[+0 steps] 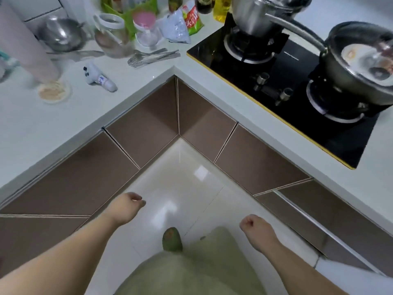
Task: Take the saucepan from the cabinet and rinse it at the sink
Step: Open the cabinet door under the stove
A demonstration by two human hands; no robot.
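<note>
Corner kitchen, brown cabinet doors (148,128) closed; left hand (129,204), right hand (255,226) empty, fingers (137,198) loosely curled.

The cabinet doors (148,122) are glossy brown with thin pale lines at the edges; the countertop (95,107) is white. The hob (331,141) is black with a yellow border. The floor (180,177) is shiny cream, the slipper (171,239) green, the garment (191,273) pale green, one jar lid (144,20) pink
</note>
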